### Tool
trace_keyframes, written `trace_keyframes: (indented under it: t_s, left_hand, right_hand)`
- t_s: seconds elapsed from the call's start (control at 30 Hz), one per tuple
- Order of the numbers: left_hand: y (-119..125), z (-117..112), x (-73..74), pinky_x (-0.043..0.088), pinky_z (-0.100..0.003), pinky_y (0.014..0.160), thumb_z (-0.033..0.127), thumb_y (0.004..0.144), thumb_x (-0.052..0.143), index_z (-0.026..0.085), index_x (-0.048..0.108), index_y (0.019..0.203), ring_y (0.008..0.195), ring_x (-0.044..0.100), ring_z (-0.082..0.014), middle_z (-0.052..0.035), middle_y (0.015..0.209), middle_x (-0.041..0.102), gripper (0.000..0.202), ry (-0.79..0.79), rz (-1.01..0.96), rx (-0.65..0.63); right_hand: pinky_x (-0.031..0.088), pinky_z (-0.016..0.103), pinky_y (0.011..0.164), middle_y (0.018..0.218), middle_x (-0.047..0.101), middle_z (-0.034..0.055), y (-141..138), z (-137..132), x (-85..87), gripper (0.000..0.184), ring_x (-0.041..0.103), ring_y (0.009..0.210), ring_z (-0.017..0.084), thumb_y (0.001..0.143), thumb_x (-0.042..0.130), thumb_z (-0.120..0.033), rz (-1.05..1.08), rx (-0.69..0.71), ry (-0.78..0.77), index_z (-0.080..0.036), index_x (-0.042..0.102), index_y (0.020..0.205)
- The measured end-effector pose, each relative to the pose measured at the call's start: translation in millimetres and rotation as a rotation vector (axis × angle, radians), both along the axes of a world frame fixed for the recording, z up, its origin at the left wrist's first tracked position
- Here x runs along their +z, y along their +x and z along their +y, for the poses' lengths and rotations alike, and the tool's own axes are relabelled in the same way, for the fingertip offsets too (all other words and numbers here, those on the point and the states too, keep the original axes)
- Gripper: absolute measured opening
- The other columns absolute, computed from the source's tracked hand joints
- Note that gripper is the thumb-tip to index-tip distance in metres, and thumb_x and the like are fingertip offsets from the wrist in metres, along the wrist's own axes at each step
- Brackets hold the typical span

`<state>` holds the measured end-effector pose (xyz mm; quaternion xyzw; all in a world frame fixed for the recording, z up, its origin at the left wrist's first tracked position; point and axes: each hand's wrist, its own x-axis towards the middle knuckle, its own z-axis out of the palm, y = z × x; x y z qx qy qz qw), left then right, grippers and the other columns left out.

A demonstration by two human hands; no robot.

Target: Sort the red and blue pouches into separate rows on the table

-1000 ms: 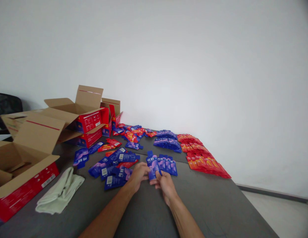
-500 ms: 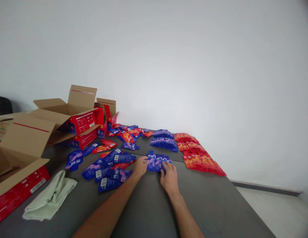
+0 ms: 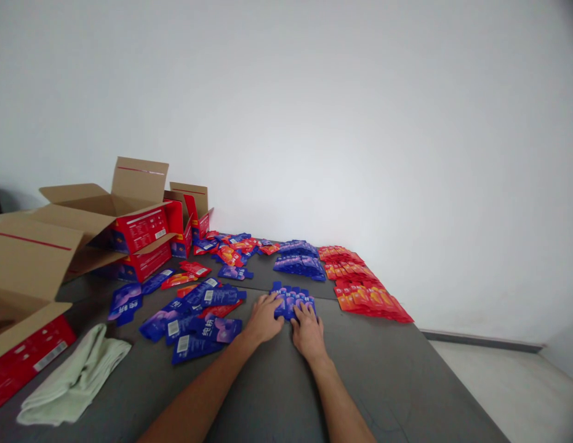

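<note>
A short row of overlapping blue sachets (image 3: 292, 298) lies flat on the dark table between my hands. My left hand (image 3: 264, 319) rests over the row's left end, its fingers stretched onto the sachets. On the front right part of the row lies my right hand (image 3: 309, 332), with fingers apart and fingertips touching the sachets. Just left of my left hand, loose blue sachets (image 3: 200, 347) are heaped with a few red ones. Behind the row stand neat overlapping stacks of blue sachets (image 3: 299, 266). Parts of the row are hidden under my fingers.
Layered rows of red sachets (image 3: 369, 298) lie along the table's right side. Mixed loose sachets (image 3: 235, 252) are scattered near the wall. Open red cardboard boxes (image 3: 148, 227) stand at the left. A folded pale cloth (image 3: 76, 375) lies at the front left.
My left hand has shifted from gripping the row's left edge to lying over its sachets. My right hand has stayed on the row's front right. The view has turned slightly right.
</note>
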<state>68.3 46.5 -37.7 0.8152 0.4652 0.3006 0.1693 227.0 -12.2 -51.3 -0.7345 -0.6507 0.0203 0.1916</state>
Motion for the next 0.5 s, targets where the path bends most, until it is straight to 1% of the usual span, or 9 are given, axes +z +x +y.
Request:
trace_keyframes:
  t_s: [0.07, 0.13, 0.3, 0.4, 0.5]
  left_hand:
    - [2.7, -2.5, -2.7, 0.029, -0.044, 0.106, 0.029, 0.075, 0.062, 0.026, 0.061, 0.127, 0.128, 0.040, -0.0311, -0.0071, 0.141, 0.051, 0.052, -0.023, 0.043, -0.036]
    - [7.4, -3.7, -4.4, 0.030, -0.044, 0.107, 0.032, 0.077, 0.062, 0.024, 0.061, 0.126, 0.128, 0.041, -0.0301, -0.0079, 0.139, 0.053, 0.050, -0.034, 0.071, -0.055]
    - [24.8, -7.0, -0.8, 0.032, -0.040, 0.106, 0.032, 0.080, 0.057, 0.021, 0.061, 0.125, 0.125, 0.044, -0.0267, -0.0080, 0.136, 0.055, 0.046, 0.007, 0.127, -0.047]
    - [32.5, -11.6, 3.0, 0.034, -0.042, 0.104, 0.031, 0.081, 0.054, 0.022, 0.060, 0.125, 0.125, 0.043, -0.0275, -0.0077, 0.138, 0.053, 0.045, 0.012, 0.150, -0.014]
    - [34.4, -16.4, 6.8, 0.033, -0.044, 0.103, 0.030, 0.080, 0.054, 0.024, 0.059, 0.125, 0.126, 0.041, -0.0286, -0.0071, 0.140, 0.051, 0.045, 0.000, 0.165, -0.003]
  right_hand:
    - [0.025, 0.049, 0.108, 0.151, 0.035, 0.0055, 1.6, 0.6, -0.3, 0.048, 0.023, 0.142, 0.025, 0.092, 0.040, -0.024, 0.004, 0.002, -0.004, -0.026, 0.047, 0.138]
    - [0.025, 0.049, 0.108, 0.152, 0.034, 0.0052, 4.7, 2.0, -1.2, 0.048, 0.023, 0.142, 0.024, 0.091, 0.040, -0.023, 0.003, -0.002, -0.012, -0.026, 0.047, 0.139]
    - [0.025, 0.050, 0.109, 0.152, 0.033, 0.0053, 15.8, 6.2, -2.1, 0.052, 0.023, 0.142, 0.025, 0.087, 0.042, -0.020, 0.009, -0.038, -0.046, -0.024, 0.046, 0.139]
    - [0.024, 0.052, 0.109, 0.152, 0.033, 0.0047, 19.7, 6.1, -0.9, 0.054, 0.022, 0.143, 0.025, 0.086, 0.042, -0.018, 0.028, -0.032, -0.048, -0.025, 0.045, 0.140]
    - [0.024, 0.054, 0.109, 0.152, 0.034, 0.0053, 19.3, 4.4, 1.9, 0.054, 0.021, 0.143, 0.026, 0.085, 0.043, -0.018, 0.039, -0.029, -0.032, -0.025, 0.047, 0.139]
